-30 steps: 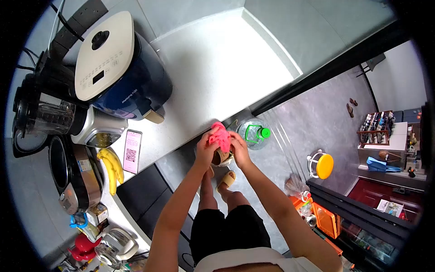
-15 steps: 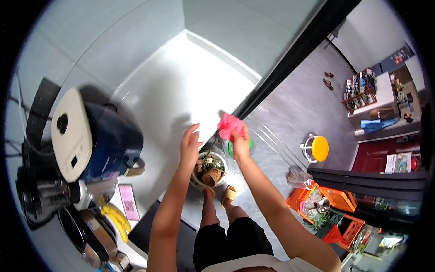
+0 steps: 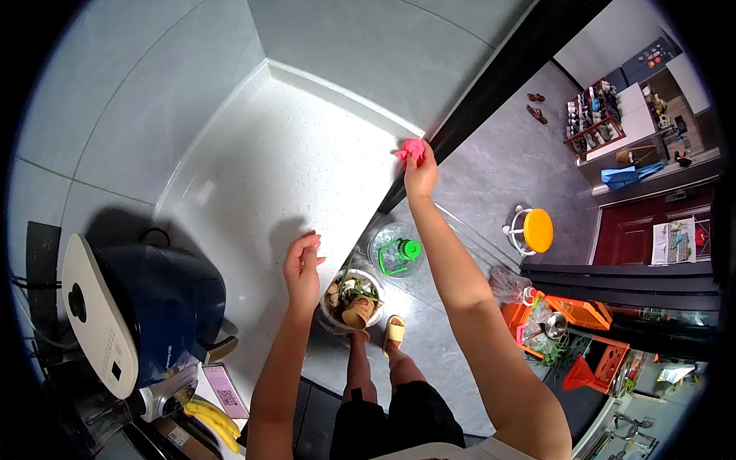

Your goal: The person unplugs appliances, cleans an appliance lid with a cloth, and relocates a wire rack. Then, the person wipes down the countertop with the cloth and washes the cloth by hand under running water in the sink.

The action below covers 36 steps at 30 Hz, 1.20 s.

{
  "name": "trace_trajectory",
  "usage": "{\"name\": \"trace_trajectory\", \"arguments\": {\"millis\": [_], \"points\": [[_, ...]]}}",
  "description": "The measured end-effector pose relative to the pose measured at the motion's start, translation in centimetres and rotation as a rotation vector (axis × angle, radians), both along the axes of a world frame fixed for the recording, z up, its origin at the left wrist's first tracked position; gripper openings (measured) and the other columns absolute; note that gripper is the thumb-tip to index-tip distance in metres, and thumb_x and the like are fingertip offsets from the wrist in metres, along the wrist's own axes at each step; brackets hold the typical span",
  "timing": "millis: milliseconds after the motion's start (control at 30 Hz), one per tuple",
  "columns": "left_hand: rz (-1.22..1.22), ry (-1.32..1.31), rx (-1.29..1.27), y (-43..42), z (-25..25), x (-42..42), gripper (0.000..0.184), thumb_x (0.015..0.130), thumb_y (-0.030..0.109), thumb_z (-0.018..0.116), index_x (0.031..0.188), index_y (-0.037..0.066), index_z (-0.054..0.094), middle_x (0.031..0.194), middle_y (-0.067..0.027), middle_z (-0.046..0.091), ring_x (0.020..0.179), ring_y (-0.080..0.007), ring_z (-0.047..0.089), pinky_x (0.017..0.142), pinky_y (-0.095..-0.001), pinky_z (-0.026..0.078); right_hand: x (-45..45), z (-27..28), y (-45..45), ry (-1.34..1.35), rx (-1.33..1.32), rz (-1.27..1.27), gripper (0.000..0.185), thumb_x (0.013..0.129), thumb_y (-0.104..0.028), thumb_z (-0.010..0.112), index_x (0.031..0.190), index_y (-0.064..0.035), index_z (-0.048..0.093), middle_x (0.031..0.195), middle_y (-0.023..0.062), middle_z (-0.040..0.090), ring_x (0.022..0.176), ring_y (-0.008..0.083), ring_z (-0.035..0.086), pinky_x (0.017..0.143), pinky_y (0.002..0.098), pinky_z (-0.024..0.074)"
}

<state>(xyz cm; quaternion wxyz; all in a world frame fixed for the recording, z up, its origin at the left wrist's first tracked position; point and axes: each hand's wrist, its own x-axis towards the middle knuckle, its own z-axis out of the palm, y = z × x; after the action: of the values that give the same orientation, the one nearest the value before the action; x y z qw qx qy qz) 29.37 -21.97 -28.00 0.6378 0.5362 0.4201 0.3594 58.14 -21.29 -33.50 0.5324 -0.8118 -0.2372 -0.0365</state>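
A crumpled pink cloth is pinched in my right hand, at the far right corner of the white speckled countertop, close to the black frame. My left hand is held over the counter's front part with nothing in it, its fingers loosely bent and the thumb apart. A shadow falls on the surface beside it. Whether the left hand touches the counter I cannot tell.
On the left stand a dark blue air fryer, bananas and a card with a QR code. Below the counter edge are a filled waste bin and a large green-capped bottle. A yellow stool stands right.
My right hand has moved the pink cloth up and to the right, to the counter's far corner. My left hand is slightly lower. The view has shifted, showing the green-capped bottle fully.
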Motion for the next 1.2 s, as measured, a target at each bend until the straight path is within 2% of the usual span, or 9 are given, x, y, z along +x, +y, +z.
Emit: {"name": "trace_trajectory", "arguments": {"millis": [133, 233, 400, 500, 633, 733, 900, 1200], "points": [[-0.012, 0.005, 0.001, 0.6, 0.0, -0.6, 0.017, 0.089, 0.009, 0.042, 0.098, 0.006, 0.057, 0.110, -0.0058, 0.052, 0.092, -0.0147, 0.053, 0.071, -0.0258, 0.047, -1.1, 0.0, -1.1, -0.135, -0.312, 0.107, 0.034, 0.072, -0.005, 0.060, 0.106, -0.0050, 0.055, 0.085, 0.0204, 0.059, 0.078, 0.0361, 0.058, 0.070, 0.0399, 0.0467], [-0.006, 0.007, 0.014, 0.9, 0.4, -0.8, 0.016, 0.089, 0.008, 0.042, 0.097, 0.006, 0.056, 0.109, -0.0055, 0.053, 0.091, -0.0143, 0.054, 0.070, -0.0257, 0.047, -1.3, 1.4, -2.0, -0.254, -0.151, 0.180, 0.031, 0.071, -0.005, 0.060, 0.101, -0.0042, 0.056, 0.077, 0.0191, 0.058, 0.073, 0.0354, 0.058, 0.066, 0.0404, 0.0472], [-0.026, 0.003, 0.057, 2.0, 0.4, -1.9, 0.017, 0.089, 0.007, 0.042, 0.097, 0.005, 0.056, 0.106, -0.0053, 0.055, 0.087, -0.0142, 0.055, 0.069, -0.0257, 0.047, -0.4, 2.8, 0.9, -0.321, -0.534, 0.128, 0.026, 0.074, -0.018, 0.060, 0.098, -0.0089, 0.061, 0.097, 0.0157, 0.053, 0.078, 0.0307, 0.058, 0.066, 0.0373, 0.0487], [-0.035, 0.036, 0.058, 2.3, 0.0, -3.0, 0.017, 0.089, 0.006, 0.041, 0.097, 0.005, 0.056, 0.103, -0.0055, 0.056, 0.086, -0.0148, 0.056, 0.068, -0.0257, 0.047, -0.7, 1.9, 1.8, -0.396, -0.544, 0.087, 0.025, 0.073, -0.019, 0.060, 0.097, -0.0091, 0.061, 0.096, 0.0153, 0.053, 0.078, 0.0311, 0.058, 0.067, 0.0377, 0.0486], [-0.014, 0.054, 0.030, 2.0, -0.3, -4.0, 0.018, 0.089, 0.005, 0.041, 0.097, 0.005, 0.056, 0.102, -0.0056, 0.056, 0.086, -0.0154, 0.056, 0.068, -0.0257, 0.047, -1.4, 1.9, 0.5, -0.426, -0.485, 0.238, 0.025, 0.073, -0.020, 0.058, 0.095, -0.0100, 0.061, 0.098, 0.0168, 0.052, 0.078, 0.0326, 0.057, 0.067, 0.0396, 0.0489], [0.013, 0.049, -0.002, 1.2, -0.6, -4.3, 0.019, 0.088, 0.004, 0.039, 0.097, 0.004, 0.057, 0.103, -0.0057, 0.056, 0.086, -0.0156, 0.057, 0.067, -0.0256, 0.047, -3.8, 2.2, -1.3, -0.333, -0.577, 0.311, 0.029, 0.073, -0.019, 0.058, 0.100, -0.0099, 0.060, 0.106, 0.0189, 0.051, 0.079, 0.0342, 0.058, 0.069, 0.0407, 0.0495], [0.062, 0.054, -0.039, -1.2, -1.1, -4.9, 0.021, 0.088, 0.002, 0.038, 0.097, 0.004, 0.056, 0.105, -0.0062, 0.055, 0.085, -0.0156, 0.058, 0.067, -0.0256, 0.047, -8.6, 3.2, -3.7, -0.303, -0.567, 0.456, 0.031, 0.072, -0.019, 0.060, 0.101, -0.0092, 0.060, 0.103, 0.0189, 0.051, 0.079, 0.0334, 0.058, 0.066, 0.0399, 0.0498], [0.313, 0.032, -0.062, -8.9, -1.7, -9.1, 0.019, 0.087, 0.003, 0.040, 0.095, 0.005, 0.057, 0.102, -0.0057, 0.058, 0.082, -0.0144, 0.058, 0.064, -0.0236, 0.047, -15.8, 3.2, -7.5, -0.253, -0.468, 0.786, 0.032, 0.071, -0.014, 0.060, 0.103, -0.0084, 0.059, 0.101, 0.0177, 0.049, 0.083, 0.0320, 0.055, 0.071, 0.0383, 0.0484]]}}
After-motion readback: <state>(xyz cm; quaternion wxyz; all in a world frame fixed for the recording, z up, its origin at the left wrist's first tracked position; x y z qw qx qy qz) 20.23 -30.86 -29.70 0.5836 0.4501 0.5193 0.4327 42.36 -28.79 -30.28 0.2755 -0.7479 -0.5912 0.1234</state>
